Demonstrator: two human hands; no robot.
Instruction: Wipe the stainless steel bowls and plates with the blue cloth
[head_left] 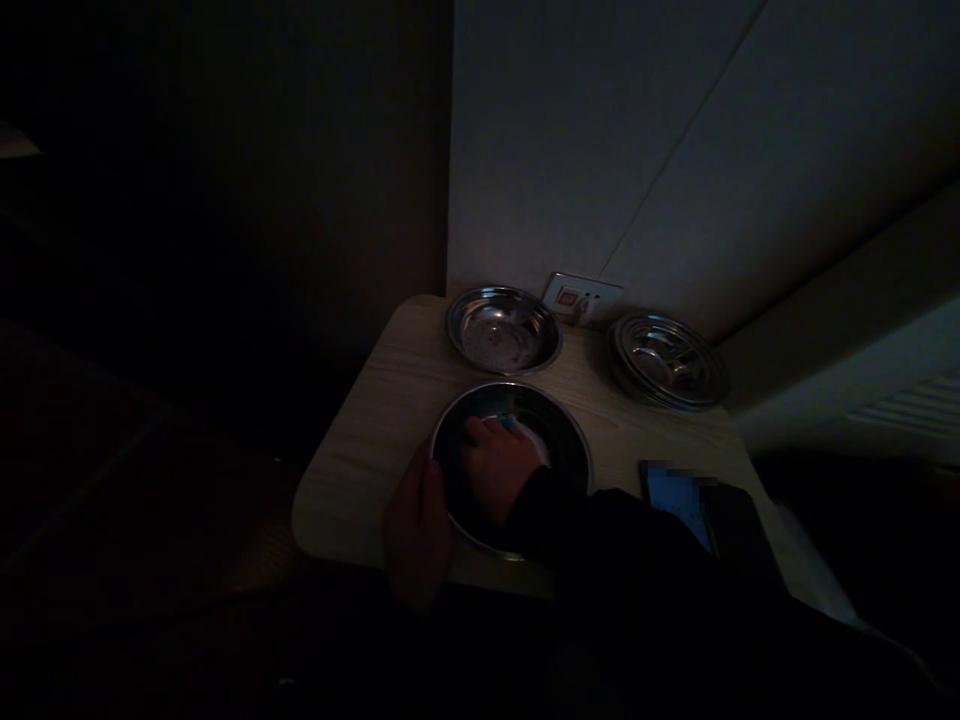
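Steadying the near bowl [566, 425] in dim light, your left hand [416, 530] clasps its left rim, thumb along the edge. The shiny metal bowl sits near the front of a pale wood-grain counter [337, 500]. Your right hand [499, 468] reaches inside it, fingers bent downward beside a whitish and teal item [534, 443]; you cannot tell whether they grip it. Behind stands a second metal bowl [499, 340], with stacked bowls [667, 362] to its right and a wall socket [581, 297] between. A lit phone [675, 500] lies beyond your dark right sleeve [622, 540].
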